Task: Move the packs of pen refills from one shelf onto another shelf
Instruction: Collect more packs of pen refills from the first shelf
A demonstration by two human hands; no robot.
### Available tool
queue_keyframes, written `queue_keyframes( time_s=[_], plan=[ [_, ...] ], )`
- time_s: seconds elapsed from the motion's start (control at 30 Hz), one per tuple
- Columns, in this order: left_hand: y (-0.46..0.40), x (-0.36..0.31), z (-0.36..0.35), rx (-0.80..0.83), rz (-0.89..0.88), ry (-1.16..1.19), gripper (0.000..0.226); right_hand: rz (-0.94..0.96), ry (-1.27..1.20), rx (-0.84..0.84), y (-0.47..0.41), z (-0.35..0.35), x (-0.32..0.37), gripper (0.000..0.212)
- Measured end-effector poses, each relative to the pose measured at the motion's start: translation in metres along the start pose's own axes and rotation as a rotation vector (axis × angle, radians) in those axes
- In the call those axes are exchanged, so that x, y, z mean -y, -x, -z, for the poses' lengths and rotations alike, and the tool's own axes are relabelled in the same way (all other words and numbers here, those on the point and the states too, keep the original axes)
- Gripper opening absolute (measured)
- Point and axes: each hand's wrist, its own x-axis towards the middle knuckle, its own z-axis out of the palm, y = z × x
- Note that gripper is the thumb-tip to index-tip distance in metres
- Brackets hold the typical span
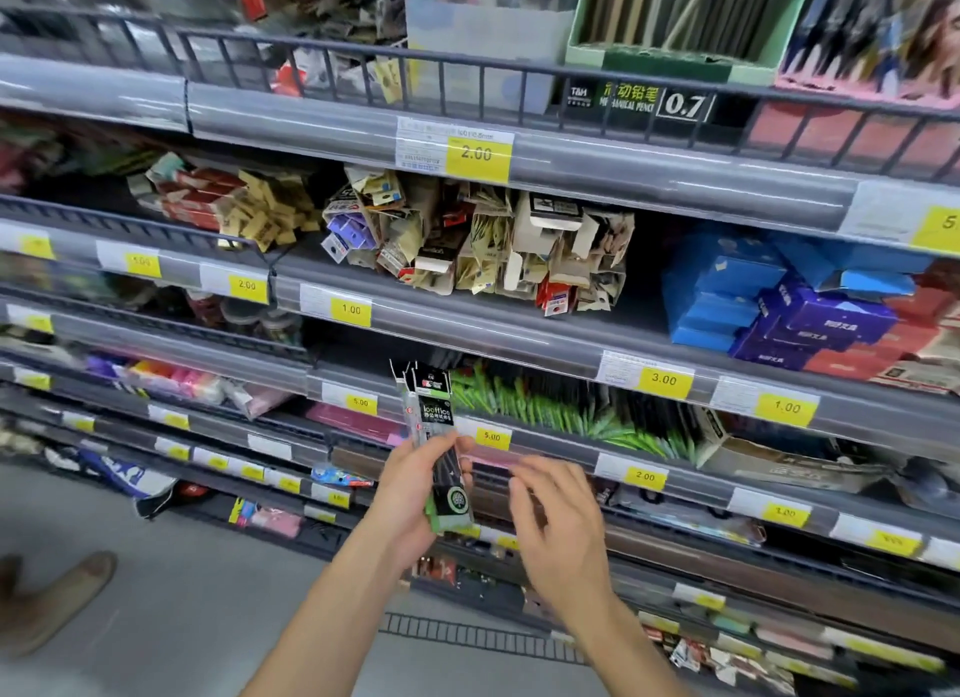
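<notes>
Grey stationery shelves [519,333]: left hand [410,494] grips slim black-and-green refill packs [434,436] upright; right hand [556,520], fingers spread and empty, should square the stack before shelving.

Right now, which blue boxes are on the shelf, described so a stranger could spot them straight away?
Find the green mechanical pencil display marked 0.7 on the top shelf. One shelf down, at its right end, sits the stack of blue boxes. Unlike the tan and white paper packs to their left, they are solid, bright blue cartons.
</notes>
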Motion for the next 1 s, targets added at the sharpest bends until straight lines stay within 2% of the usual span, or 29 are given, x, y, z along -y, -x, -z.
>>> queue_keyframes(
  time_s=[0.07, 0.17, 0.4, 0.5, 0.63, 0.73, 0.87, 1.0],
  plan=[
    [0.004, -0.006, 0.018, -0.013, -0.027, 0.032, 0.025, -0.112, 0.019, -0.024, -0.009, -0.012, 0.003, 0.028],
    [0.006, -0.017, 0.039, -0.006, -0.021, 0.034, 0.022, -0.206, 0.093, 0.047, -0.026, -0.037, 0.017, 0.020],
    [-0.020, -0.057, 0.088, 0.101, 0.041, 0.011, 0.030, -0.196, 0.402, 0.218, -0.092, -0.117, 0.048, 0.040],
    [-0.035, -0.076, 0.112, 0.136, 0.061, -0.057, 0.029, -0.260, 0.601, 0.270, -0.110, -0.150, 0.050, 0.050],
    [-0.050, -0.091, 0.137, 0.174, 0.101, -0.115, 0.028, -0.407, 0.762, 0.341, -0.121, -0.172, 0.049, 0.049],
    [-0.061, -0.096, 0.147, 0.217, 0.154, -0.126, 0.023, -0.424, 0.821, 0.311, -0.122, -0.177, 0.056, 0.040],
    [-0.077, -0.097, 0.146, 0.246, 0.189, -0.160, 0.019, -0.372, 0.814, 0.255, -0.120, -0.171, 0.067, 0.017],
    [-0.088, -0.096, 0.132, 0.260, 0.205, -0.209, 0.026, -0.259, 0.797, 0.061, -0.113, -0.162, 0.065, 0.011]
  ],
)
